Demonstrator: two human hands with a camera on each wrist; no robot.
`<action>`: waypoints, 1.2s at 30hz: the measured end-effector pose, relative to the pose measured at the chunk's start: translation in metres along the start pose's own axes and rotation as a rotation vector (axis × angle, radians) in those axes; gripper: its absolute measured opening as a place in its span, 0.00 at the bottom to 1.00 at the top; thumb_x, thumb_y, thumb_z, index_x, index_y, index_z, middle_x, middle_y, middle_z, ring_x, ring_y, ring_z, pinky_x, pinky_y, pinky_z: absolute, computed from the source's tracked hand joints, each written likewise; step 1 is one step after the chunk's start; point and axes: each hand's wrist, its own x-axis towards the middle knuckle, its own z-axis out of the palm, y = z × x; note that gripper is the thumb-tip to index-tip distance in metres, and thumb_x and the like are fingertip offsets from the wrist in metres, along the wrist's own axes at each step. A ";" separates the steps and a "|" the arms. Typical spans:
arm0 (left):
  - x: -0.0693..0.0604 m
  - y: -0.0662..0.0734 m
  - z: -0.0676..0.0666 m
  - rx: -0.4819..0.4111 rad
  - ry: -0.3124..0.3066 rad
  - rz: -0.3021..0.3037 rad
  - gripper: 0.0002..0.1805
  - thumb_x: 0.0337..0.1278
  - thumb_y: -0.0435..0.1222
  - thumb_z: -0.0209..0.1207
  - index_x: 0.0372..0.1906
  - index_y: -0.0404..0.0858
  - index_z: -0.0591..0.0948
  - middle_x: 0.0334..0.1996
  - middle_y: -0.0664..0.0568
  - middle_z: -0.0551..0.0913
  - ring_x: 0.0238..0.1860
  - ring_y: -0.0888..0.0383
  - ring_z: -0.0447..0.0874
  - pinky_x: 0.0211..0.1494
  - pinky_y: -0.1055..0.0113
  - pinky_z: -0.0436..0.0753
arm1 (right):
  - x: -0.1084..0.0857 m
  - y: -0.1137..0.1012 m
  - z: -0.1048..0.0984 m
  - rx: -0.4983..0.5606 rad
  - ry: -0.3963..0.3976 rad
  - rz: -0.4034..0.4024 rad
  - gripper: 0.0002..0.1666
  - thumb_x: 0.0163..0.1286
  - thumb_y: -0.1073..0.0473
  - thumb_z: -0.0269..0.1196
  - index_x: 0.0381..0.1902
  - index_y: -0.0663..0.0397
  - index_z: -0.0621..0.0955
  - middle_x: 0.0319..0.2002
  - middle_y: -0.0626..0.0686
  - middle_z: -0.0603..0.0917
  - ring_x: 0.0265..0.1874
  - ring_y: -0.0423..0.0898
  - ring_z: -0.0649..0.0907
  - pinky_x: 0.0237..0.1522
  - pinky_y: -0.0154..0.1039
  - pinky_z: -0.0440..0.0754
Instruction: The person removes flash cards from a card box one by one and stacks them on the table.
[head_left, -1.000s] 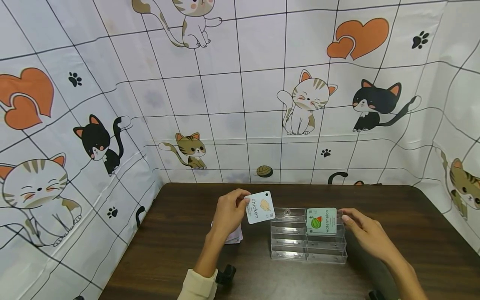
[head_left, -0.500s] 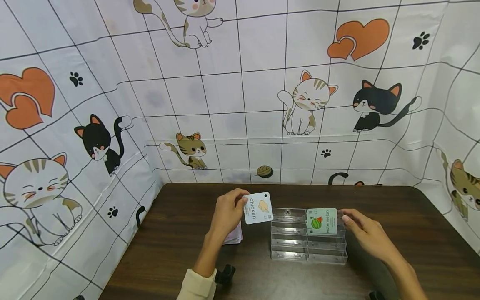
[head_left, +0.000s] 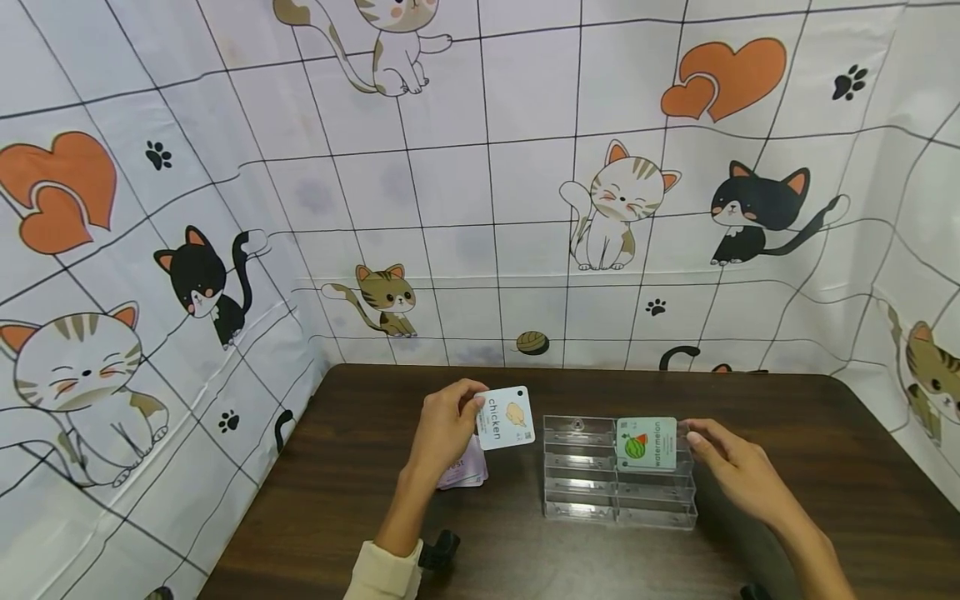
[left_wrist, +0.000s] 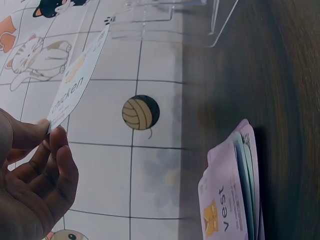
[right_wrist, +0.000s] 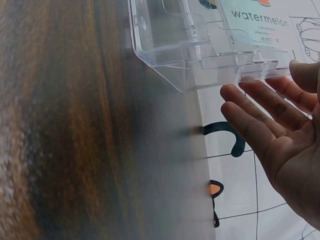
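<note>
My left hand (head_left: 442, 429) pinches a pale blue "chicken" card (head_left: 505, 417) between thumb and fingers. The card is raised and tilted, left of a clear stepped card rack (head_left: 581, 485); in the left wrist view the same card (left_wrist: 80, 75) appears nearly edge-on. Below that hand lies a stack of cards (head_left: 467, 467), with a pink "vest" card (left_wrist: 217, 200) on top. A green "watermelon" card (head_left: 647, 444) stands in the rack's upper right part. My right hand (head_left: 738, 467) holds the rack's right back corner, thumb in front and fingers loosely extended behind the edge (right_wrist: 285, 120).
Rack and stack both rest on a dark wooden table (head_left: 330, 500). A white sheet (head_left: 517, 183) printed with cats and hearts hangs behind and at the sides. A dark band (head_left: 440, 550) sits at my left wrist.
My left hand with the chicken card has shifted slightly left, away from the rack, and more of the pink top card shows. The right hand stays at the rack's corner.
</note>
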 end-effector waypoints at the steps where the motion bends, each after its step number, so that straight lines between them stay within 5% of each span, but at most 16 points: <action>1: 0.000 0.000 -0.001 0.002 0.003 -0.004 0.09 0.75 0.31 0.63 0.52 0.39 0.89 0.38 0.48 0.91 0.30 0.62 0.83 0.32 0.70 0.79 | 0.000 0.000 0.000 -0.001 0.000 0.002 0.23 0.89 0.50 0.52 0.70 0.57 0.78 0.61 0.71 0.86 0.48 0.62 0.92 0.41 0.48 0.88; 16: -0.003 -0.006 -0.008 -0.003 0.002 -0.032 0.09 0.75 0.32 0.63 0.52 0.39 0.89 0.38 0.47 0.91 0.29 0.62 0.82 0.32 0.70 0.79 | 0.000 -0.001 0.001 0.014 -0.006 -0.007 0.24 0.89 0.50 0.52 0.69 0.59 0.78 0.60 0.72 0.86 0.48 0.63 0.92 0.41 0.54 0.88; 22: -0.005 -0.011 -0.012 0.003 0.006 -0.019 0.08 0.74 0.31 0.63 0.51 0.38 0.89 0.35 0.47 0.90 0.27 0.62 0.80 0.29 0.71 0.77 | -0.001 0.000 0.001 0.002 -0.001 -0.010 0.23 0.88 0.51 0.53 0.69 0.58 0.78 0.60 0.70 0.87 0.47 0.60 0.92 0.41 0.47 0.88; 36: -0.010 -0.022 -0.025 -0.012 -0.013 -0.093 0.09 0.76 0.32 0.62 0.53 0.38 0.88 0.35 0.47 0.89 0.28 0.61 0.82 0.30 0.71 0.80 | -0.001 0.001 0.001 -0.001 0.000 -0.013 0.23 0.89 0.51 0.52 0.70 0.57 0.78 0.60 0.70 0.87 0.48 0.61 0.92 0.41 0.50 0.89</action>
